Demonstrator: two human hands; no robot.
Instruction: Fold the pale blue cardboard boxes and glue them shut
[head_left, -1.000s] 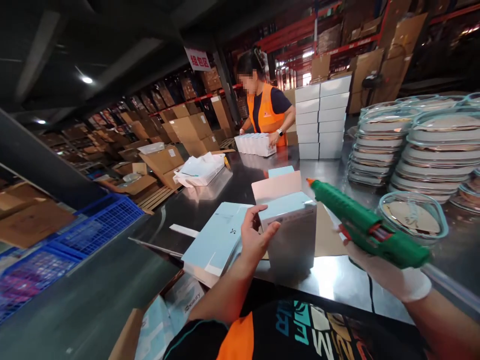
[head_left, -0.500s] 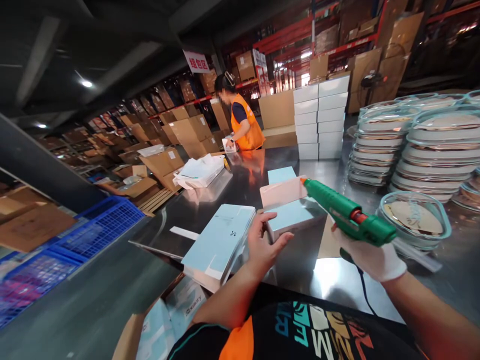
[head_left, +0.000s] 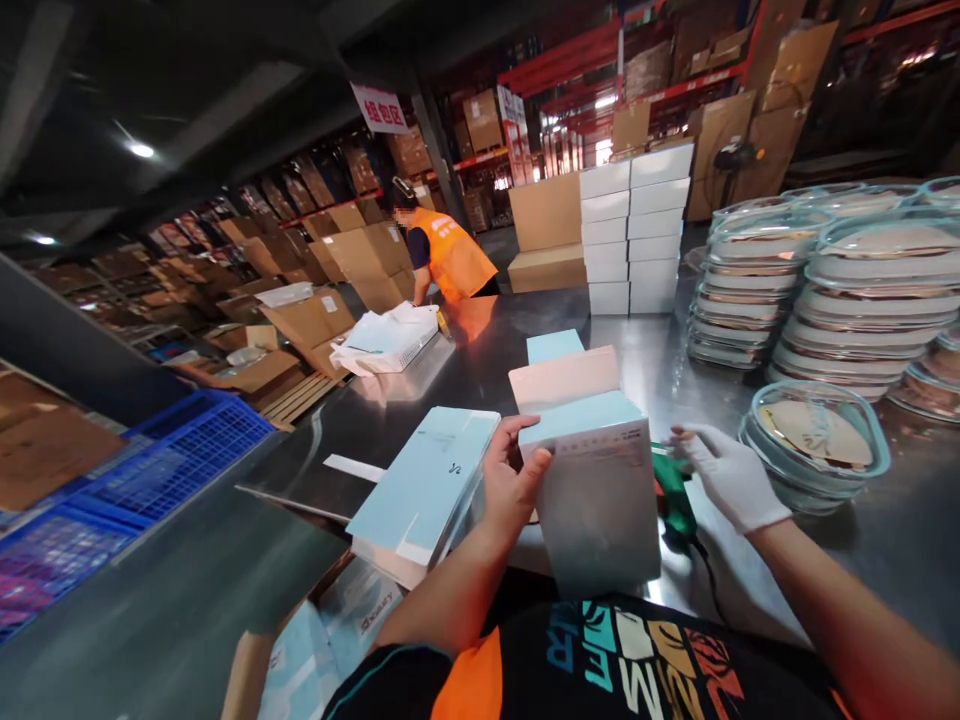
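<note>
L hand (head_left: 510, 490) grips box (head_left: 592, 480) at its top left edge, upright on worktop (head_left: 465, 370) | R hand (head_left: 731, 475) gloved, fingers loose, rests on glue gun (head_left: 673, 495) behind box | tip: keep box square, press flap (head_left: 562, 378) flat, nozzle away frm fingers.

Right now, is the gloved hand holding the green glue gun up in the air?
No, the green glue gun lies low on the metal table behind the box, with the gloved right hand beside it.
</note>
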